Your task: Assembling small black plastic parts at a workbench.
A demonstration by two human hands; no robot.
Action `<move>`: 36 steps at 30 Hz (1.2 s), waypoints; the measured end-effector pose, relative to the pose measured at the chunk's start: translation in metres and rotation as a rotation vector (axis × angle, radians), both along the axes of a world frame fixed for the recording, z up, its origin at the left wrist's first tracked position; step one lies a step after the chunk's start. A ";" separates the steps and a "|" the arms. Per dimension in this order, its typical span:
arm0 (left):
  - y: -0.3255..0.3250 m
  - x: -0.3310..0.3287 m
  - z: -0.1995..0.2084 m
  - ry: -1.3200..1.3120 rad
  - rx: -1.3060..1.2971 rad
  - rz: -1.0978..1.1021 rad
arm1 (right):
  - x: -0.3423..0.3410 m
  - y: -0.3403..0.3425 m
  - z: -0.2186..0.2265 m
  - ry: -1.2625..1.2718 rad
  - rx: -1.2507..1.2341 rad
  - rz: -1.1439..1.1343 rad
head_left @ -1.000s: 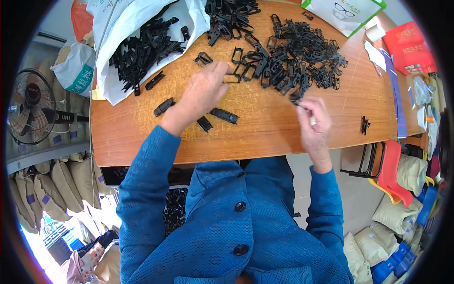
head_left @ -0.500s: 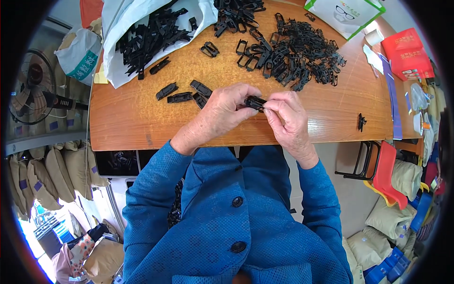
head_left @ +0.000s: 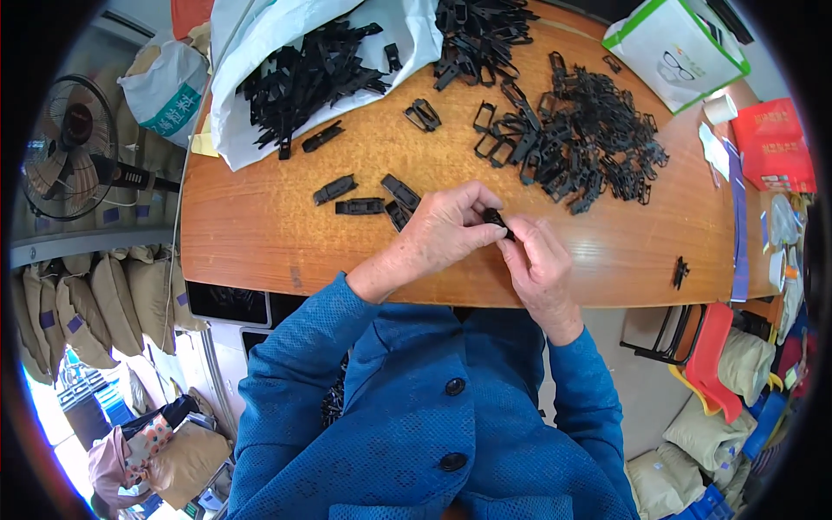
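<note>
Between my two hands, over the table's near edge, is a small black plastic part [head_left: 494, 218]. My left hand [head_left: 438, 232] pinches it between thumb and fingers. My right hand [head_left: 539, 260] is closed at its other end, fingertips pressed together, and covers much of the part. Just left of my left hand lie several longish black plastic pieces [head_left: 360, 206], one partly hidden by the hand. A single open black frame [head_left: 423, 114] lies farther back, and one more black piece [head_left: 322, 136] rests near the white bag.
The white bag [head_left: 416, 52] at the back left spills black parts [head_left: 312, 78]. A heap of black frames [head_left: 589, 139] spreads over the wooden table [head_left: 260, 251] at the back right. One black piece [head_left: 680, 272] lies near the right edge. A fan [head_left: 74, 143] stands left.
The whole view has shifted, with the table appearing lower and farther right. Both hands stay together on the black part, which has turned and is now more covered by the fingers.
</note>
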State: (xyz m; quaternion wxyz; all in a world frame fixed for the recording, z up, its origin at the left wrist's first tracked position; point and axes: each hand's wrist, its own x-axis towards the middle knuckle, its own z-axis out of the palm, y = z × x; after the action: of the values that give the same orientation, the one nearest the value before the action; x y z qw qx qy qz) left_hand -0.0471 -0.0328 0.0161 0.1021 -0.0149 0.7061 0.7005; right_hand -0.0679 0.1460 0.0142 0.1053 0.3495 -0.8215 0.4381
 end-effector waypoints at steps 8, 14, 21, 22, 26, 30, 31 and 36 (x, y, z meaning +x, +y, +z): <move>-0.076 -0.062 0.007 0.533 -0.961 0.047 | -0.012 -0.019 -0.024 -0.146 -0.053 0.001; -0.108 -0.105 0.005 0.670 -1.344 -0.152 | -0.016 -0.024 -0.025 -0.205 -0.114 -0.001; -0.112 -0.110 0.006 0.642 -1.357 -0.329 | -0.017 -0.023 -0.029 -0.211 -0.136 -0.001; -0.110 -0.107 0.008 0.647 -1.364 -0.327 | -0.017 -0.024 -0.028 -0.207 -0.146 0.000; -0.095 -0.086 0.004 0.503 -1.091 -0.067 | -0.011 -0.020 -0.027 -0.277 -0.110 -0.021; -0.078 -0.081 0.005 0.471 -1.144 0.151 | -0.009 -0.017 -0.029 -0.241 -0.133 -0.045; -0.088 -0.084 0.000 0.522 -1.214 0.233 | -0.009 -0.016 -0.029 -0.238 -0.137 -0.037; -0.156 -0.094 -0.004 0.335 -1.471 0.361 | -0.010 -0.019 -0.028 -0.257 -0.140 -0.031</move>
State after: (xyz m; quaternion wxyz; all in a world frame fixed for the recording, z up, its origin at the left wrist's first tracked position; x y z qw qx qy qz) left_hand -0.1413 -0.1886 0.0120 -0.1579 -0.0877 0.9823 0.0503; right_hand -0.0777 0.1268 -0.0136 0.0302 0.2699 -0.8008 0.5338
